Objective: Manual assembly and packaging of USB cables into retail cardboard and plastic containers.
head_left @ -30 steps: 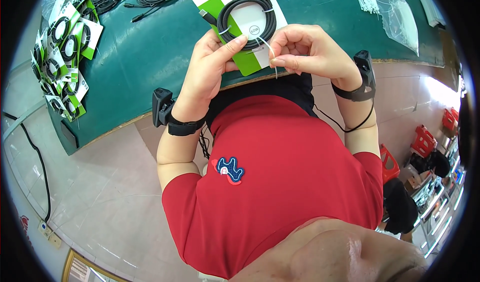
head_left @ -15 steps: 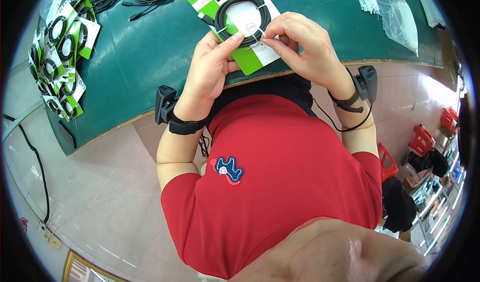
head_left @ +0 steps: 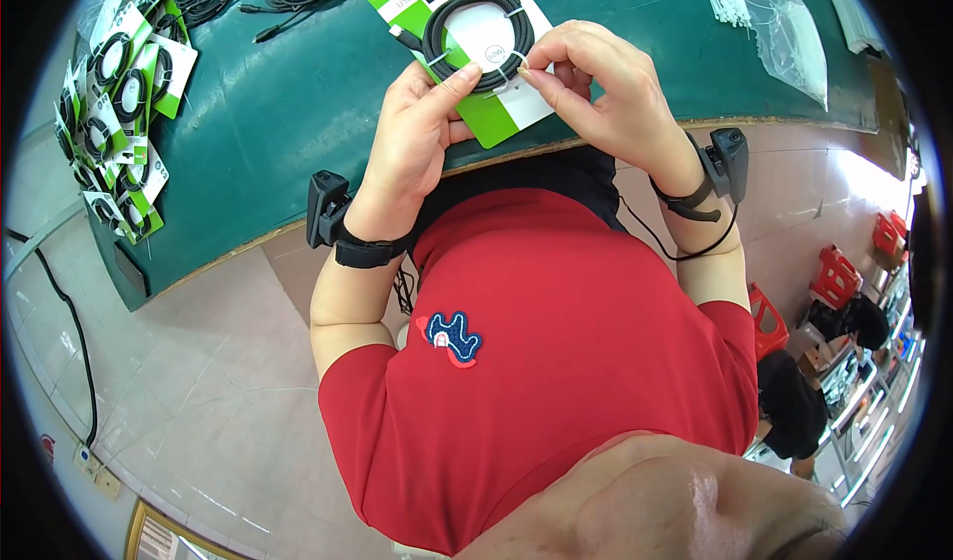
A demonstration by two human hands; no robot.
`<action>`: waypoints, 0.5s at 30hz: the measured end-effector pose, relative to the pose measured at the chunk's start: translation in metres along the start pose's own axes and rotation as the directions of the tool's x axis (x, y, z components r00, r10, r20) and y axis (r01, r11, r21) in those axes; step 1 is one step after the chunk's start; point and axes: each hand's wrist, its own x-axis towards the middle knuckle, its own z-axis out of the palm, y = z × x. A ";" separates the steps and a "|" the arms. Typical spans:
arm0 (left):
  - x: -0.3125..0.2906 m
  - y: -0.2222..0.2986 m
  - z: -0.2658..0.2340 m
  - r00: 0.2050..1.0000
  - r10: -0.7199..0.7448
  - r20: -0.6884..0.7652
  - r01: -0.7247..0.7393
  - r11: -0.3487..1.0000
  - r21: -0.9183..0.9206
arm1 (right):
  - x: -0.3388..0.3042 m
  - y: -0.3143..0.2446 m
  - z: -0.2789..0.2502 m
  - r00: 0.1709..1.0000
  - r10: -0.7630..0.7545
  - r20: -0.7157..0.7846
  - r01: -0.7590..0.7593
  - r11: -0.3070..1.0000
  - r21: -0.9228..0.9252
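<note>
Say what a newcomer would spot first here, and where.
Probably the red shirt, mid-view. Above it, the left hand holds a green-and-white card bearing a coiled black cable, a white tie at its lower right pinched in the right hand. A heap of carded cables lies far left on the green table.

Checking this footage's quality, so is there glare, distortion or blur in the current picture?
Head view: fisheye distortion bows the long green tabletop, black vignetting fills the corners; head view: glare washes out part of the glossy pale tiled floor at right; head view: bare left hand and bare right hand look reasonably sharp.
</note>
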 end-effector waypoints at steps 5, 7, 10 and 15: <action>-0.001 -0.001 0.001 1.000 0.011 -0.004 -0.011 1.000 -0.007 | -0.001 0.000 0.001 1.000 -0.013 -0.001 0.013 1.000 -0.013; -0.001 0.000 0.001 1.000 0.010 -0.002 -0.010 1.000 0.003 | -0.001 0.000 0.002 1.000 -0.021 -0.003 0.021 1.000 -0.015; -0.001 0.000 0.002 1.000 0.009 -0.006 -0.009 1.000 0.012 | -0.001 0.001 0.003 0.998 -0.061 -0.003 0.061 0.994 -0.087; 0.000 0.002 0.000 1.000 -0.004 0.013 0.004 1.000 -0.028 | -0.002 0.002 0.004 0.989 -0.146 0.011 0.146 0.982 -0.120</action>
